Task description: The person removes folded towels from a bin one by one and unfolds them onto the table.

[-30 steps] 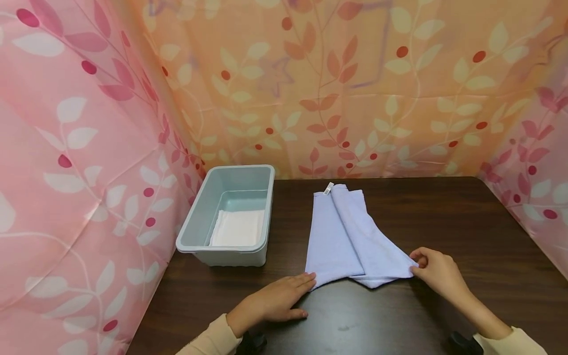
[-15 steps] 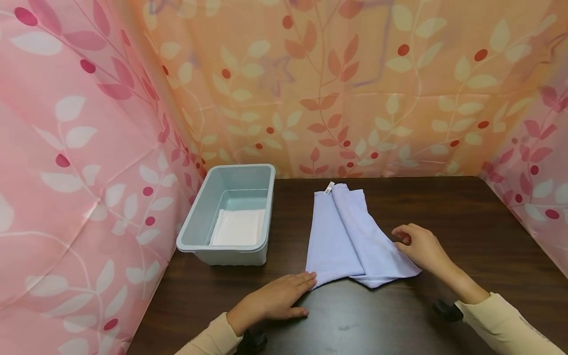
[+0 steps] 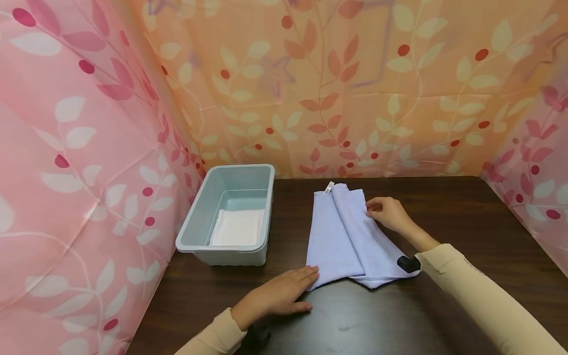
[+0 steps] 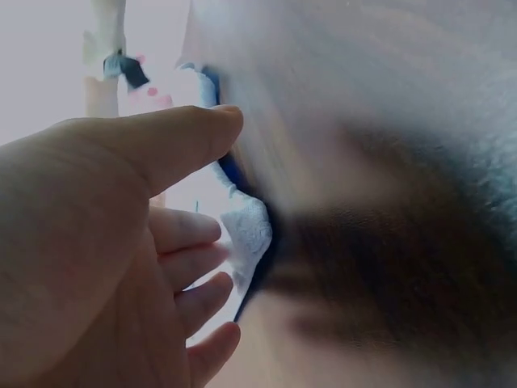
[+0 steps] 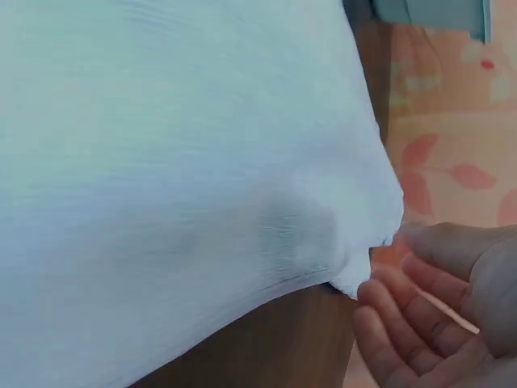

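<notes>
A pale lavender towel (image 3: 337, 241) lies folded on the dark table, its layers overlapping along a slanting edge and a white tag (image 3: 329, 188) at its far end. My left hand (image 3: 284, 291) rests with straight fingers on the towel's near left corner, its thumb spread on the table. At the towel's far right edge is my right hand (image 3: 390, 215), fingers loosely bent. In the right wrist view the right thumb (image 5: 444, 242) is right at the towel's corner, the other fingers apart from the thumb and just beside the cloth.
A grey-blue plastic bin (image 3: 222, 248) stands left of the towel, with a folded white cloth (image 3: 237, 228) inside. Patterned curtains, orange (image 3: 310, 118) behind and pink (image 3: 88, 197) at the sides, close in the table (image 3: 479, 236).
My right hand has let go of the towel's near right corner and moved away from me and leftward to its far right edge. The left hand stays at the near left corner.
</notes>
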The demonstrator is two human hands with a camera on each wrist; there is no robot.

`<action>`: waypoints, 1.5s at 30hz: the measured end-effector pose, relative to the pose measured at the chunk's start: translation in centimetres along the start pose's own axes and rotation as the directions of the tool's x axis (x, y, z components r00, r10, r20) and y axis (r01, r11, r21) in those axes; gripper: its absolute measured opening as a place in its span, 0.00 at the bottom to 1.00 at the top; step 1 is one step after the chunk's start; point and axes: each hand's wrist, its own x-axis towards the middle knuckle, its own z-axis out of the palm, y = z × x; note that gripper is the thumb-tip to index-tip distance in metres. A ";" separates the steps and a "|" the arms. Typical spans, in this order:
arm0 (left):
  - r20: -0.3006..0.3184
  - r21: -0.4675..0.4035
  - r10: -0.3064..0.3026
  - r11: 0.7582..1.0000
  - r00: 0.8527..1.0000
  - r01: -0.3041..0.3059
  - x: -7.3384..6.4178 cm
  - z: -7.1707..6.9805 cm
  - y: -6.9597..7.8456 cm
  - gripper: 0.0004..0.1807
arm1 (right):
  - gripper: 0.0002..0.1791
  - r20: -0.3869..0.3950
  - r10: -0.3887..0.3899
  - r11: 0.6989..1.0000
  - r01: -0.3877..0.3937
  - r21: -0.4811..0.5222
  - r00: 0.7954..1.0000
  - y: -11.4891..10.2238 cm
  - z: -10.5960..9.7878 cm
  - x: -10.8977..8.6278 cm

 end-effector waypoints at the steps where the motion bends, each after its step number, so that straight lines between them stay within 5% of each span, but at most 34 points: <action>1: -0.006 0.000 0.001 1.000 1.000 -0.001 0.1 0.1 -0.1 0.40 | 0.17 0.005 0.011 1.000 -0.011 0.021 1.000 -0.1 0.1 0.8; 10: 0.000 -0.021 -0.017 1.000 1.000 0.017 0.5 0.4 -0.2 0.40 | 0.20 0.008 0.043 0.995 -0.043 0.087 0.999 -0.8 1.4 6.9; 17: 0.011 -0.031 -0.020 0.999 1.000 0.021 0.6 0.3 0.1 0.40 | 0.22 0.046 0.037 0.992 -0.042 0.117 0.998 -0.4 2.3 9.3; 34: 0.040 -0.007 -0.032 0.999 0.999 0.033 1.7 0.8 0.8 0.41 | 0.20 0.025 0.055 0.992 -0.058 0.117 0.998 0.9 3.1 9.7; 45: 0.057 -0.005 -0.039 0.999 0.998 0.040 1.7 0.5 0.9 0.41 | 0.17 -0.016 0.067 0.984 -0.063 0.166 0.998 1.4 0.2 8.7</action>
